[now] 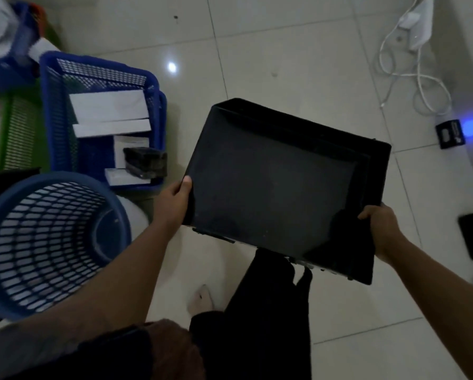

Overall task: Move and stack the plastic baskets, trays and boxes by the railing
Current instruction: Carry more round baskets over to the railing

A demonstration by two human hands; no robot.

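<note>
1. Both hands carry a black box (279, 182) above the tiled floor (257, 45), forearms reaching forward; the left hand (175, 201) grips its near-left edge with the thumb on top.
2. At nine o'clock a round blue mesh basket (38, 242) lies tilted; at ten o'clock a rectangular blue lattice basket (49, 111) holds white cartons.
3. Centred, the box is matte, smooth and rectangular, with its open side up.
4. The right hand (380, 229) clasps the near-right corner, fingers curled over the rim.
5. At two o'clock, white cables (421, 86) loop across the floor.
</note>
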